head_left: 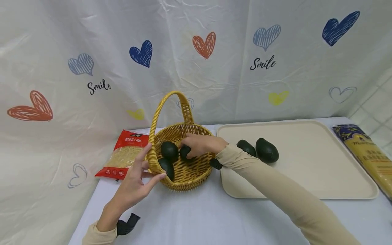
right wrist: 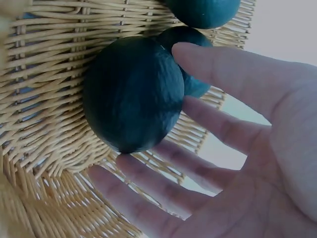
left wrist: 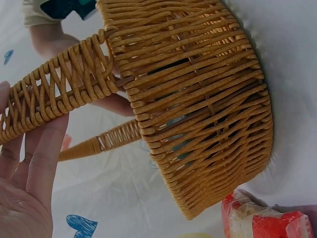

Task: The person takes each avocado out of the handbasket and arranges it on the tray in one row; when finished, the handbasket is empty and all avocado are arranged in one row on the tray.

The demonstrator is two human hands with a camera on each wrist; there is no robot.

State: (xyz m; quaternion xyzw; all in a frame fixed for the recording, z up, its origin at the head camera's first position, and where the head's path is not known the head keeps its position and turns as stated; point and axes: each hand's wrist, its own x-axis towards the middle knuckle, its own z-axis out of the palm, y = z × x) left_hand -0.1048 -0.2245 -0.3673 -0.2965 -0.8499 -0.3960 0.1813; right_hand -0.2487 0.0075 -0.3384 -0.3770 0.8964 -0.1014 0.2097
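Beige rectangular plastic tray (head_left: pixel 321 170) at right carries two dark green avocados (head_left: pixel 267 150). Yellow woven wicker basket (head_left: pixel 183 170) w/ arched handle stands just left of it; left hand (head_left: pixel 136 180), fingers straight, steadies its rim. Right hand (head_left: pixel 199 144) inside basket, fingers loosely cupping a dark green oval avocado (right wrist: pixel 131 94) on the weave beside two more.

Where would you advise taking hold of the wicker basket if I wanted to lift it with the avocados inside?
Probably by the top of the arched handle, coming down from above. The wicker basket stands upright, and its handle rises over the middle, so the load should hang level. The left hand touches only the rim, where a lift would likely tip it. The right hand is inside on an avocado.
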